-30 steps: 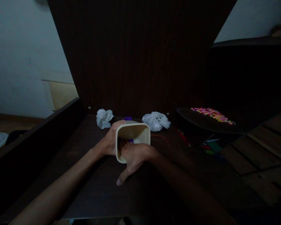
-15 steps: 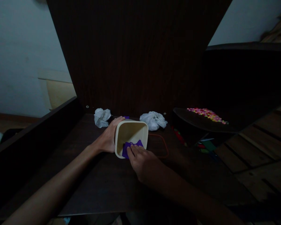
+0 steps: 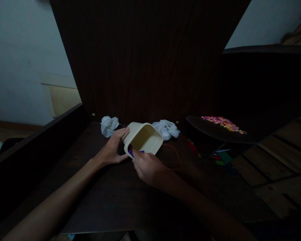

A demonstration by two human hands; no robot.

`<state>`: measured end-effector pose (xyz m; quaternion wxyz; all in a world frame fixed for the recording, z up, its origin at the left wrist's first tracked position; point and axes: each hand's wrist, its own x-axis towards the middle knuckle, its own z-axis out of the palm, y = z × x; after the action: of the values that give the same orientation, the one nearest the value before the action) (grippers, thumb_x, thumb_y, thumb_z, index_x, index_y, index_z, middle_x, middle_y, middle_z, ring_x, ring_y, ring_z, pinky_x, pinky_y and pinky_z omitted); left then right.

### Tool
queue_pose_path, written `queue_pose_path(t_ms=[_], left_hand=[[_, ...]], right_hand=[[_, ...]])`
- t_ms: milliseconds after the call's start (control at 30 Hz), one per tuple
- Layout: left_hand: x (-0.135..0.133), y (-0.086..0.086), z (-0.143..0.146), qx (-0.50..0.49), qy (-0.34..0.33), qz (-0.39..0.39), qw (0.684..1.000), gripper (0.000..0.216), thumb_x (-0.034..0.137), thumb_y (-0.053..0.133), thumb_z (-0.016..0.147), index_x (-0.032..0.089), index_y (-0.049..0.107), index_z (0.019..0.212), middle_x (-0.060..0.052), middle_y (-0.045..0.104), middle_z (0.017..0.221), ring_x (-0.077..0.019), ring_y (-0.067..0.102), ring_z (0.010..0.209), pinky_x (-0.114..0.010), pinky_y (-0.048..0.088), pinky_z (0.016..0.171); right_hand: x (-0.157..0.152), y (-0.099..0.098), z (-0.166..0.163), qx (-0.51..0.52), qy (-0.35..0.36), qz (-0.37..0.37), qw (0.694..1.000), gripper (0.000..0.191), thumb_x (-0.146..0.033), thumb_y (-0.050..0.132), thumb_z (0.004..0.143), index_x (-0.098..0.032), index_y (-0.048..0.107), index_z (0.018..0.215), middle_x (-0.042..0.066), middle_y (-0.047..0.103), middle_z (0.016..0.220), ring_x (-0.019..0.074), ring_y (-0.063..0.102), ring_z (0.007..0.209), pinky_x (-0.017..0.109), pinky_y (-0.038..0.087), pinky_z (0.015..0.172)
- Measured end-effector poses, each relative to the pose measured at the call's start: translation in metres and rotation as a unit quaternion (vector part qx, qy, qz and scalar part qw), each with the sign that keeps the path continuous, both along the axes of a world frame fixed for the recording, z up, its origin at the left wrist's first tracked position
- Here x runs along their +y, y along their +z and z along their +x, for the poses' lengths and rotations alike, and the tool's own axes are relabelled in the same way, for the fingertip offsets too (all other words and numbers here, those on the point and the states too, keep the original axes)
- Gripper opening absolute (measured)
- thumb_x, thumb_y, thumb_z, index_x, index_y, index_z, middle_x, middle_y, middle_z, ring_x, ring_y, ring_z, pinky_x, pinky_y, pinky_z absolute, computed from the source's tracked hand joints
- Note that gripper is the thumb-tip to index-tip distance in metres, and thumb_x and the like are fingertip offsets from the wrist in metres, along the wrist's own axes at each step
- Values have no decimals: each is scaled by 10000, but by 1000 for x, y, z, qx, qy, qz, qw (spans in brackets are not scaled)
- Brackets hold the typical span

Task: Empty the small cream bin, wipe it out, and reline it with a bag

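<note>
A cream plastic container (image 3: 150,147) is tipped with its open mouth facing me. My left hand (image 3: 112,147) grips it from the left side, thumb low and fingers on the outer wall. My right hand (image 3: 149,165) reaches into the mouth with closed fingers, pressing a purple cloth (image 3: 131,152) against the inner wall at the lower left. Most of the cloth is hidden by the fingers and the rim.
Crumpled white plastic bags, one at left (image 3: 109,126) and one at right (image 3: 167,129), lie along the dark back panel (image 3: 145,67). An orange loop (image 3: 177,155) rests on the dark desk top (image 3: 102,201). A dark corner shelf (image 3: 215,135) carries small colourful pieces (image 3: 223,124).
The container has turned and tilted, so its left outer wall now shows. The purple cloth and my right fingers have shifted left inside it.
</note>
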<state>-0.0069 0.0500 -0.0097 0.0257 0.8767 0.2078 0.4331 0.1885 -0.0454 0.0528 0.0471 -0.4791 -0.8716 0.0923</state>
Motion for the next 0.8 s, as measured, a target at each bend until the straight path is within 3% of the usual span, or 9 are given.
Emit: queue_pose_path(t_ms=[67, 200, 367, 500, 600, 700, 800], left_hand=[[-2, -4, 3, -8, 10, 23, 1000, 914, 302, 768, 809, 242, 260, 1566, -199, 498, 1432, -387, 508, 1346, -603, 483, 1084], [-5, -16, 13, -31, 8, 39, 999, 980, 380, 762, 803, 217, 197, 1587, -222, 426, 1500, -417, 445, 1397, -645, 433, 1115], [-3, -27, 19, -76, 35, 37, 996, 714, 341, 589, 957, 268, 229, 1569, -177, 478, 1492, -355, 479, 1398, -646, 384, 1160], [2, -24, 15, -70, 2, 43, 997, 803, 411, 698, 886, 254, 267, 1545, -189, 508, 1450, -375, 502, 1375, -651, 412, 1136], [5, -19, 12, -58, -29, 47, 997, 917, 467, 768, 814, 225, 270, 1545, -214, 503, 1442, -410, 495, 1370, -664, 425, 1117], [8, -16, 10, -52, -43, 38, 997, 956, 523, 792, 776, 215, 298, 1535, -219, 507, 1431, -416, 508, 1355, -654, 436, 1110], [10, -15, 8, -54, -61, 30, 996, 992, 550, 811, 741, 197, 319, 1527, -229, 500, 1433, -430, 503, 1356, -664, 432, 1107]], right_hand=[[5, 2, 0, 51, -9, -13, 999, 385, -124, 426, 958, -63, 517, 1327, 185, 725, 1078, 282, 722, 939, 387, 549, 840], [10, 0, -9, 142, -12, -28, 989, 343, -195, 440, 962, -96, 533, 1277, 180, 715, 1112, 278, 693, 1016, 378, 518, 874], [1, 3, -29, 198, -49, -48, 978, 400, -173, 507, 876, -71, 532, 1262, 215, 705, 1164, 313, 686, 1077, 398, 526, 895], [-15, 7, -31, 157, -43, -88, 983, 521, -308, 567, 915, -15, 491, 1339, 256, 693, 1188, 360, 691, 1078, 455, 549, 907], [-26, 5, -22, 101, 29, -78, 991, 762, -459, 609, 930, 64, 393, 1441, 321, 604, 1336, 382, 632, 1212, 464, 528, 1003], [-33, -3, -13, 45, 91, -11, 995, 852, -529, 616, 927, 106, 396, 1452, 352, 481, 1469, 394, 495, 1383, 452, 410, 1162], [-39, -7, -9, -21, 103, 23, 994, 913, -554, 611, 926, 133, 368, 1478, 369, 387, 1530, 425, 384, 1457, 473, 292, 1239]])
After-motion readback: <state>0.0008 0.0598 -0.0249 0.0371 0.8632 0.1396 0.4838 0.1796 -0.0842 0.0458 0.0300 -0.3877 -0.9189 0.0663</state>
